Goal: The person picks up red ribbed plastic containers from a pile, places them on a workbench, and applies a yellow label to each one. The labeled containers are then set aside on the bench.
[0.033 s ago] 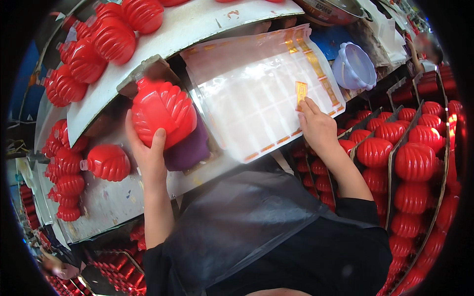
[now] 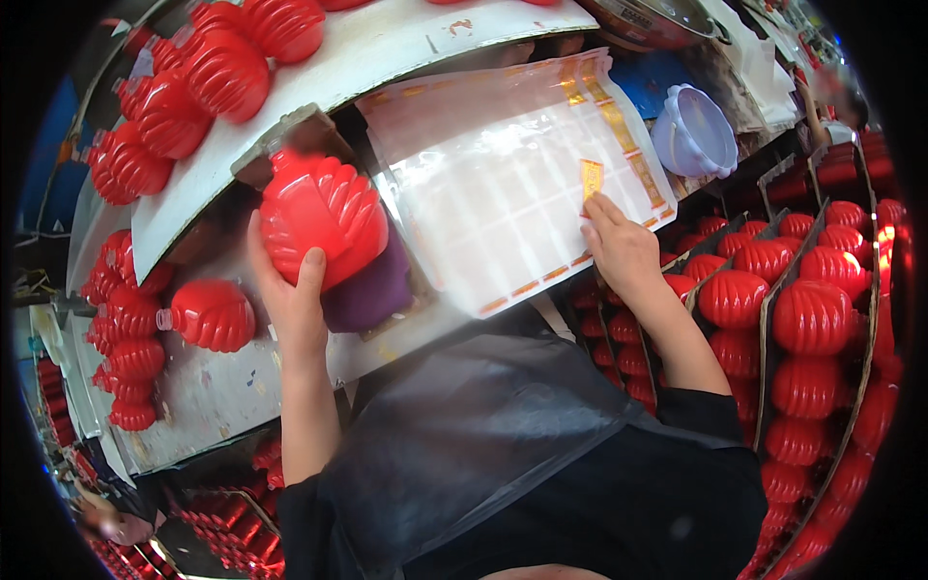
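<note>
My left hand (image 2: 293, 302) holds a glossy red ribbed bottle (image 2: 324, 222) from below, its thumb along the near side and its neck pointing away. The bottle is above a purple cloth (image 2: 372, 295), beside a brown block (image 2: 290, 135) at the edge of a raised white board. To the right, my right hand (image 2: 623, 253) pinches the lower end of a small yellow-gold label (image 2: 592, 176). That label lies over a large white backing sheet (image 2: 483, 193), which still carries strips of gold labels along its right and lower borders.
One more red bottle (image 2: 215, 316) lies left of my hand, with several stacked beyond it. More bottles rest on the raised white board (image 2: 406, 58). A lavender bucket (image 2: 694, 130) stands at right, above racks of red bottles (image 2: 812, 314). Other people appear at the picture's edges.
</note>
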A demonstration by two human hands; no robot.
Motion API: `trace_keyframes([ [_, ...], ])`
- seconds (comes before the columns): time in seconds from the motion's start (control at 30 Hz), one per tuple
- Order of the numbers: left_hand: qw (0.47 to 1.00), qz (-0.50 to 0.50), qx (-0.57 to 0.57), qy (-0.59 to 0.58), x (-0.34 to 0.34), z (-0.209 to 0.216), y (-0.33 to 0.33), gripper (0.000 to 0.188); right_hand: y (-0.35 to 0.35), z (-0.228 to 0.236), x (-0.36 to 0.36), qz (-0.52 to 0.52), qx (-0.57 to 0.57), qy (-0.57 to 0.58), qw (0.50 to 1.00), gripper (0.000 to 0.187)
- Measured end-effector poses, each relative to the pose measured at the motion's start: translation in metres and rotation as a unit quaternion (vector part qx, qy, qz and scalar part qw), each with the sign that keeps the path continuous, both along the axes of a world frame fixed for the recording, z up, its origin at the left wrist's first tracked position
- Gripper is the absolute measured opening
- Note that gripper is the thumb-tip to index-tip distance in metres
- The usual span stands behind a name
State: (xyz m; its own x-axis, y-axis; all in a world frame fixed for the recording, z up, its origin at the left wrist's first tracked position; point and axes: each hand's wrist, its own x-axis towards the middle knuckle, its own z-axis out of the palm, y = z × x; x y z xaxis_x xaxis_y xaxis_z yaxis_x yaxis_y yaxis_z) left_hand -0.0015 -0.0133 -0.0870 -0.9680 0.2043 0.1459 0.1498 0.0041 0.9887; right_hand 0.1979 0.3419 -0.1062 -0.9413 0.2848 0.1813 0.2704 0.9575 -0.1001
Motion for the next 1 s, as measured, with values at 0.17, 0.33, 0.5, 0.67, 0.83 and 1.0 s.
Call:
trace_keyframes([
  [0.17,1.000,0.001,-0.001,-0.003,-0.004,0.003,-0.004,0.082,0.000,-0.012,0.029,0.056,-0.018,-0.030,0.998,0.047],
  [0.33,0.999,-0.011,0.006,-0.032,-0.004,0.003,-0.007,0.089,0.000,-0.019,0.042,0.144,0.085,0.071,0.983,0.034],
  [0.5,0.999,-0.022,0.003,-0.047,-0.005,-0.001,-0.010,0.093,0.006,0.022,0.017,0.104,-0.150,-0.065,0.981,0.013],
  [0.67,0.998,-0.028,0.000,-0.060,-0.005,-0.001,-0.010,0.096,-0.024,0.080,-0.082,-0.062,-0.474,-0.187,0.858,0.023],
  [0.83,0.998,-0.026,-0.002,-0.057,-0.004,0.006,-0.010,0.098,-0.083,0.137,-0.175,0.116,-0.540,-0.098,0.828,0.020],
  [1.0,0.998,-0.031,0.031,-0.042,-0.024,0.018,-0.011,0.099,-0.149,0.146,-0.198,0.446,-0.145,0.104,0.877,0.022],
])
